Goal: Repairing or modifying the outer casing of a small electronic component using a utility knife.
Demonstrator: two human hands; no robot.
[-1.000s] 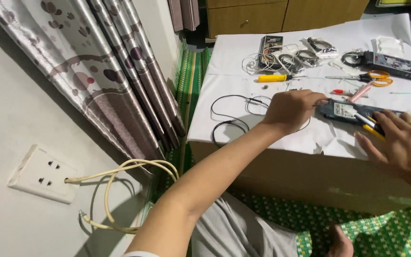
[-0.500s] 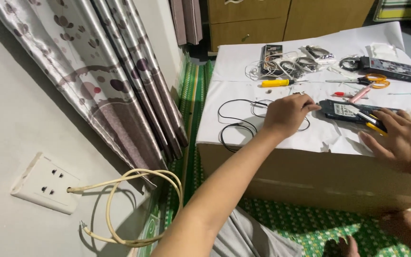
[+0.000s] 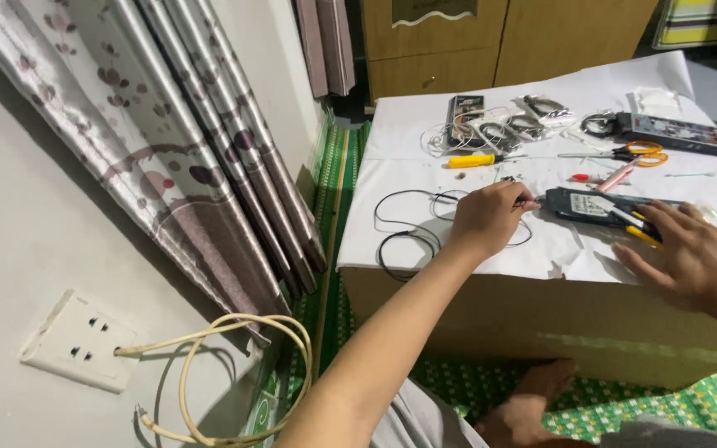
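Left arm extended forward, forearm bare, left hand (image 3: 487,220) palm down, fingers curled with tips pinched together. Right hand (image 3: 690,261) palm down at the right, fingers spread and flat, wrist slightly bent.

Black power strip (image 3: 595,206) flat on white tabletop, thin black cable (image 3: 408,236) looped beside

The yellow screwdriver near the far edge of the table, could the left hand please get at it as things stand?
Probably yes: the left hand rests on the white table, and the yellow screwdriver lies just beyond it with only bare paper between.
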